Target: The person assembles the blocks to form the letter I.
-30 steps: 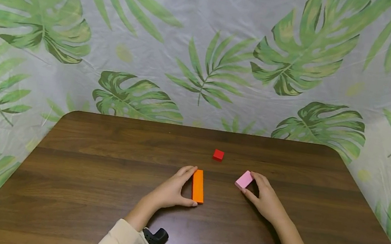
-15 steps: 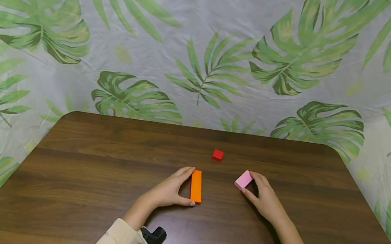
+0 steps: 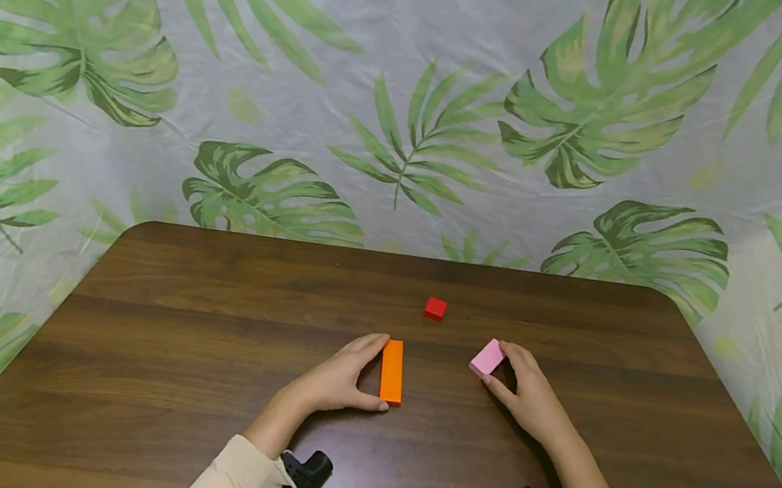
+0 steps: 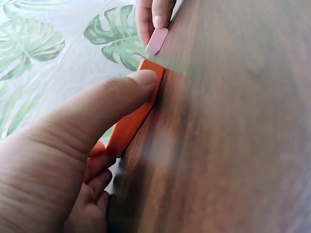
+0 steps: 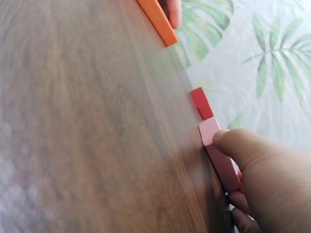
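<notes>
A long orange block (image 3: 392, 372) lies on the brown table, its length running away from the person. My left hand (image 3: 335, 377) holds it by its two ends, thumb at the near end and fingers at the far one. In the left wrist view the thumb presses on the end of the orange block (image 4: 133, 121). To the right, a shorter pink block (image 3: 488, 357) sits at an angle, pinched between the thumb and fingers of my right hand (image 3: 533, 396). The right wrist view shows the thumb against the pink block (image 5: 221, 158).
A small red block (image 3: 435, 309) lies farther back, between and beyond the two hands. The wooden table (image 3: 186, 399) ends at a rounded far edge, with a leaf-patterned cloth (image 3: 454, 26) hanging behind it. Black devices (image 3: 307, 472) are strapped at both wrists.
My left hand and the orange block have shifted very slightly left. The right hand with the pink block and the red block stay practically where they were.
</notes>
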Motion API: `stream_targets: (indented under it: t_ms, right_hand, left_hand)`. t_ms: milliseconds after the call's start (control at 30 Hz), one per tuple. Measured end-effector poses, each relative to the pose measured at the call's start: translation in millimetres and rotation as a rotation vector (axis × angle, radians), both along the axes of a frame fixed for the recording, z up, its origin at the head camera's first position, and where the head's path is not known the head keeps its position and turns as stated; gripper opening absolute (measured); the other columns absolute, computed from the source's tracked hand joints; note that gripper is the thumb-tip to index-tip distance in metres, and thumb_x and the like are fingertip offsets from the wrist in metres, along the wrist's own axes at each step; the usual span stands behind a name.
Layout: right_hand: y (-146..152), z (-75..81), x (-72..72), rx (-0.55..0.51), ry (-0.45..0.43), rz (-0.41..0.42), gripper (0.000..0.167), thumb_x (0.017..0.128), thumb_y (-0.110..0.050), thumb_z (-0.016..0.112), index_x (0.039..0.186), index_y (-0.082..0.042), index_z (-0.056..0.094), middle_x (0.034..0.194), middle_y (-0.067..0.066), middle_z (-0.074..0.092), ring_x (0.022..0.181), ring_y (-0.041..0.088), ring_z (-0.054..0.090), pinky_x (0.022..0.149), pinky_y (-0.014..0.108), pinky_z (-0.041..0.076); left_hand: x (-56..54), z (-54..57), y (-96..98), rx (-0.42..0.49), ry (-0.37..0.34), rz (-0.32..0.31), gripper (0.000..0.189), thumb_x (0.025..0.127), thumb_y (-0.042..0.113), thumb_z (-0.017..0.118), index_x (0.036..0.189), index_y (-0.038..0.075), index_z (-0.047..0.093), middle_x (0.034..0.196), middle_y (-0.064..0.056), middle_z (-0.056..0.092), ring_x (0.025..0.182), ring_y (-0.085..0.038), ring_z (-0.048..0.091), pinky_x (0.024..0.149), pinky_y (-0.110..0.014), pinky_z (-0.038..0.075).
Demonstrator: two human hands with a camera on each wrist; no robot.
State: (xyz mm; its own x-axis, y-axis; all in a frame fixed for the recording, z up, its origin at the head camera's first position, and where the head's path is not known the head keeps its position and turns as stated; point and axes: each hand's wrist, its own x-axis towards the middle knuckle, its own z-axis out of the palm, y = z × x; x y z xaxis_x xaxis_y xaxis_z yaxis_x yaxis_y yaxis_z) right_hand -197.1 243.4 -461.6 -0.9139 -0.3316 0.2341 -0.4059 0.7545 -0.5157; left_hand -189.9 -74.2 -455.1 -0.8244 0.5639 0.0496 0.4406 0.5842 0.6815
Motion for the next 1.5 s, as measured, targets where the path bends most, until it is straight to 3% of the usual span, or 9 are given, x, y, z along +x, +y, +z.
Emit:
stream_targets:
  t_ms: [167, 367, 867, 1267, 1500]
  right_hand:
    - [-1, 0.2, 0.1, -0.004, -0.021, -0.008, 0.066, 0.085, -0.027, 0.062, 0.133, 0.008, 0.033, 0.132, 0.027, 0.033, 0.120, 0.040, 0.034, 0.094, 0.053, 0.031]
    - [-2, 0.3, -0.1, -0.027, -0.036, -0.065, 0.076, 0.081, -0.034, 0.066, 0.132, 0.010, 0.030, 0.131, 0.028, 0.032, 0.121, 0.041, 0.029, 0.095, 0.054, 0.027]
    - [-2, 1.9, 2.1, -0.057, 0.009, -0.119, 0.067, 0.076, -0.028, 0.071, 0.125, 0.008, 0.042, 0.119, 0.025, 0.044, 0.111, 0.039, 0.040, 0.090, 0.053, 0.034]
    - [-7, 6.3, 4.7, -0.106, 0.048, -0.090, 0.065, 0.074, -0.026, 0.074, 0.126, 0.001, 0.045, 0.120, 0.020, 0.045, 0.112, 0.035, 0.043, 0.090, 0.052, 0.035]
    - [-14, 8.4, 9.1, -0.169, 0.120, -0.049, 0.063, 0.071, -0.021, 0.076, 0.125, -0.003, 0.048, 0.120, 0.014, 0.047, 0.110, 0.031, 0.045, 0.087, 0.052, 0.037]
  left_hand:
    - [-0.4, -0.1, -0.8, -0.007, -0.024, 0.012, 0.098, 0.070, 0.044, 0.073, 0.143, 0.005, 0.021, 0.146, -0.008, 0.021, 0.132, -0.022, 0.016, 0.104, -0.040, 0.021]
    - [-1.4, -0.6, -1.6, -0.005, 0.007, 0.027, 0.087, 0.077, 0.044, 0.066, 0.142, 0.004, 0.023, 0.145, -0.009, 0.023, 0.132, -0.023, 0.019, 0.104, -0.039, 0.021]
    - [-1.8, -0.1, -1.9, -0.014, 0.031, 0.030, 0.076, 0.082, 0.038, 0.063, 0.140, 0.003, 0.029, 0.143, -0.008, 0.029, 0.130, -0.022, 0.024, 0.103, -0.038, 0.023]
    - [-4.7, -2.3, -2.5, -0.009, 0.043, 0.040, 0.075, 0.080, 0.039, 0.065, 0.138, 0.004, 0.033, 0.140, -0.009, 0.033, 0.128, -0.023, 0.028, 0.102, -0.038, 0.024]
    - [-4.5, -2.6, -2.3, -0.006, 0.037, 0.048, 0.075, 0.080, 0.039, 0.066, 0.138, 0.006, 0.034, 0.140, -0.009, 0.034, 0.128, -0.023, 0.029, 0.102, -0.039, 0.025]
